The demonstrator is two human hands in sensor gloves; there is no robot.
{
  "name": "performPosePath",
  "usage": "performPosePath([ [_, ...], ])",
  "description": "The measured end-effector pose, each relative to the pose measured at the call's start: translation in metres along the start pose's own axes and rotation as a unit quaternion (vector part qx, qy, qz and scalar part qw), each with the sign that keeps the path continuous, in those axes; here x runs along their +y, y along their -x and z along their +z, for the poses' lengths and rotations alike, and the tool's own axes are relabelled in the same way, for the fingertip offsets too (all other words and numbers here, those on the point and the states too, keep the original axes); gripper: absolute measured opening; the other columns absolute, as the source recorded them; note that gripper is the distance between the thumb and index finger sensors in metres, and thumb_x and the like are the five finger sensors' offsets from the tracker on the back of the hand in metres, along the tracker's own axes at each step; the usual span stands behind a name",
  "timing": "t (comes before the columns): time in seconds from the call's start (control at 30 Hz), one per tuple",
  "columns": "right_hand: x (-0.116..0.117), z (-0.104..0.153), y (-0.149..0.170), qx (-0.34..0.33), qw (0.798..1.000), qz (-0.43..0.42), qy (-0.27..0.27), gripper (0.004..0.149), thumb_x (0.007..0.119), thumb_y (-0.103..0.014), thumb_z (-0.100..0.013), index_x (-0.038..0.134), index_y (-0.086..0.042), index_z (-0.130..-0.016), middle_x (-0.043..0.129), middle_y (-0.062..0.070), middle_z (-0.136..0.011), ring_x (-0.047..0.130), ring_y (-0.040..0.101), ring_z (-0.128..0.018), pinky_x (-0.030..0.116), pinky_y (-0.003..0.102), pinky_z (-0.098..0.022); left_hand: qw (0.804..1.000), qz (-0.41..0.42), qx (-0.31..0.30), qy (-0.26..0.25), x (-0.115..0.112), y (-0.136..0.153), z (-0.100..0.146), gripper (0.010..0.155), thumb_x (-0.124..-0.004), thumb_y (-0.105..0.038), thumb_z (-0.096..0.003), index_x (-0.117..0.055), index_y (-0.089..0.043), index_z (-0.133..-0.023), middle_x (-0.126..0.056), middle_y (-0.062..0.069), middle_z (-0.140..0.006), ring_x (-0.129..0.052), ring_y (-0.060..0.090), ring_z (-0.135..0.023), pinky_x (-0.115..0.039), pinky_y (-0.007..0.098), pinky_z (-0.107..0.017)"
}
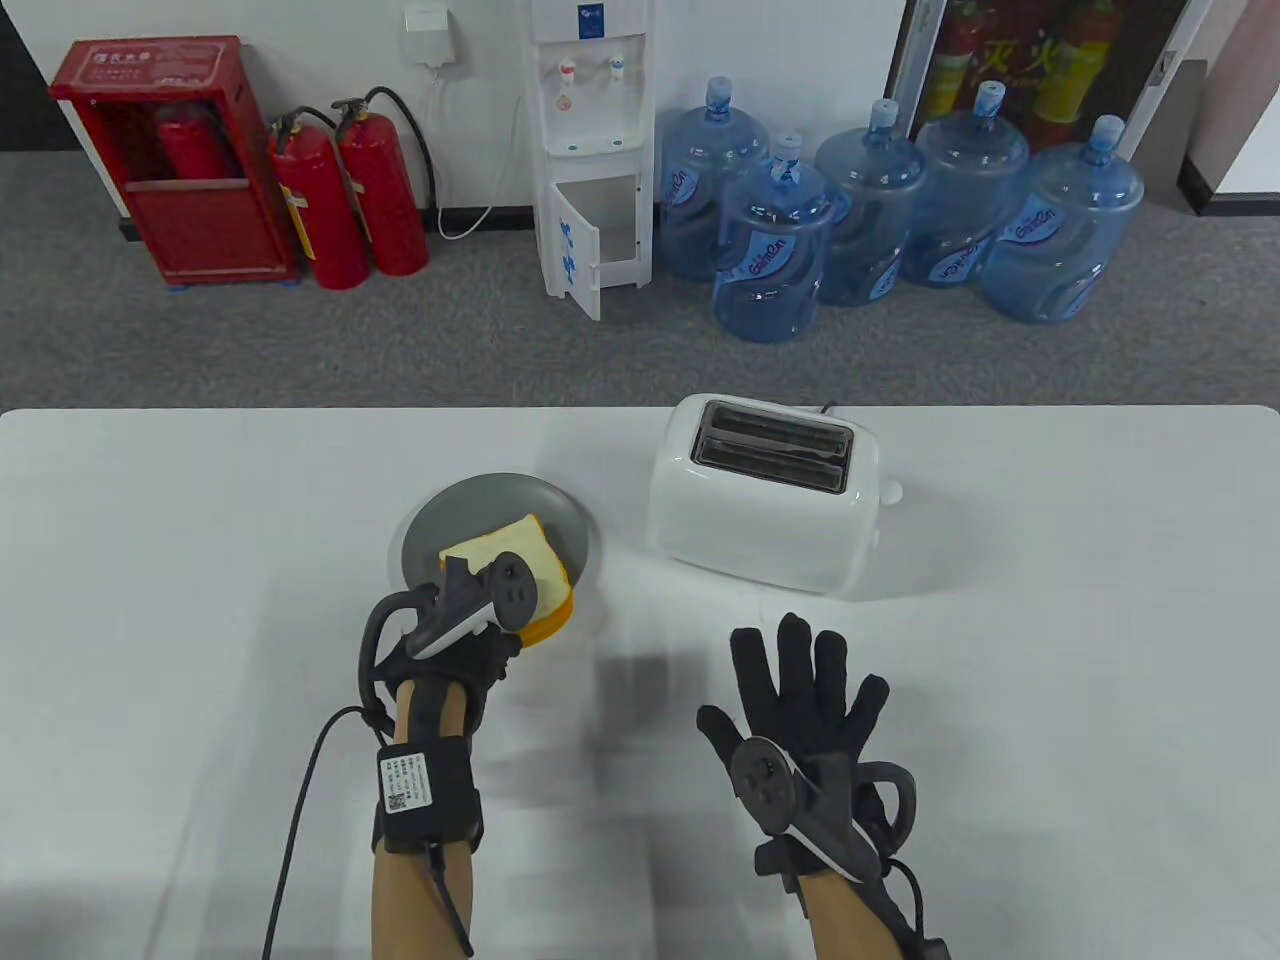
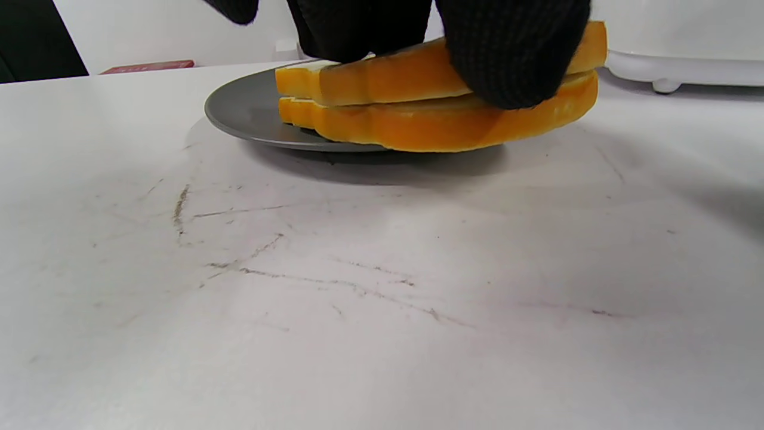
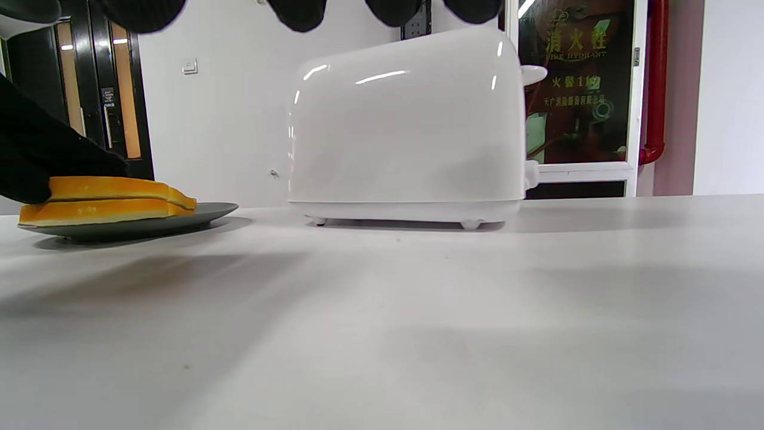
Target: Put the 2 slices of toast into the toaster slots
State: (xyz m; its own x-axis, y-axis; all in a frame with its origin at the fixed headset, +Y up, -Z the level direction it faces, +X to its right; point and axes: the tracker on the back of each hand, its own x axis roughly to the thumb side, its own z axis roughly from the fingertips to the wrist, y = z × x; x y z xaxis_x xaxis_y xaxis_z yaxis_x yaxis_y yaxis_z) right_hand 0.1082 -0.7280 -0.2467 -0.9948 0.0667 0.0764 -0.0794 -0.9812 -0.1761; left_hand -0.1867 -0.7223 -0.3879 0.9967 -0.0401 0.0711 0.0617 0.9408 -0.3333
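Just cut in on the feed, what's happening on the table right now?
A person in sensor gloves is starting the toast job. The left hand grips the top slice of two stacked on the grey plate; the bottom slice lies under it and juts past the plate's near rim. The right hand hovers open over the table, holding nothing. The white toaster stands beside the plate, both slots empty. No slice is in yet.

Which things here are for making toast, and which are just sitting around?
For the job: top toast slice, bottom toast slice, grey plate, toaster, left hand, right hand.

Just around: fire extinguishers, water dispenser, water bottles.
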Motion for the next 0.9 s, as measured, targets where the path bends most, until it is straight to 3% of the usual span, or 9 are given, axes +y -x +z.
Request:
performPosePath([
  [0.17, 0.000, 0.000, 0.000, 0.000, 1.000, -0.002, 0.000, 0.078, 0.045, -0.070, -0.068, 0.023, -0.028, -0.130, 0.015, 0.018, -0.135, 0.023, 0.050, -0.119, 0.025, 0.079, -0.073, 1.000, 0.007, -0.001, -0.009, 0.000, 0.002, 0.000, 0.063, -0.077, -0.040, -0.0532, -0.052, -0.044, -0.111, -0.053, -0.006, -0.122, -0.062, 0.025, -0.117, -0.052, 0.052, -0.084],
  [0.5, 0.000, 0.000, 0.000, -0.001, 1.000, -0.002, -0.001, 0.079, 0.045, -0.070, -0.068, 0.024, -0.027, -0.130, 0.015, 0.019, -0.134, 0.023, 0.050, -0.119, 0.025, 0.079, -0.073, 0.997, -0.012, 0.004, -0.078, 0.004, -0.003, 0.001, 0.054, -0.070, -0.032, -0.0547, -0.063, -0.042, -0.108, -0.071, -0.008, -0.115, -0.084, 0.025, -0.108, -0.060, 0.049, -0.082],
  [0.9, -0.001, 0.000, 0.000, -0.001, 1.000, -0.005, -0.001, 0.078, 0.045, -0.070, -0.068, 0.023, -0.028, -0.130, 0.015, 0.019, -0.134, 0.023, 0.050, -0.119, 0.025, 0.079, -0.073, 0.993, -0.010, 0.024, -0.114, 0.010, -0.003, 0.001, 0.051, -0.073, -0.032, -0.0543, -0.068, -0.046, -0.103, -0.080, -0.007, -0.109, -0.094, 0.022, -0.101, -0.065, 0.047, -0.081],
])
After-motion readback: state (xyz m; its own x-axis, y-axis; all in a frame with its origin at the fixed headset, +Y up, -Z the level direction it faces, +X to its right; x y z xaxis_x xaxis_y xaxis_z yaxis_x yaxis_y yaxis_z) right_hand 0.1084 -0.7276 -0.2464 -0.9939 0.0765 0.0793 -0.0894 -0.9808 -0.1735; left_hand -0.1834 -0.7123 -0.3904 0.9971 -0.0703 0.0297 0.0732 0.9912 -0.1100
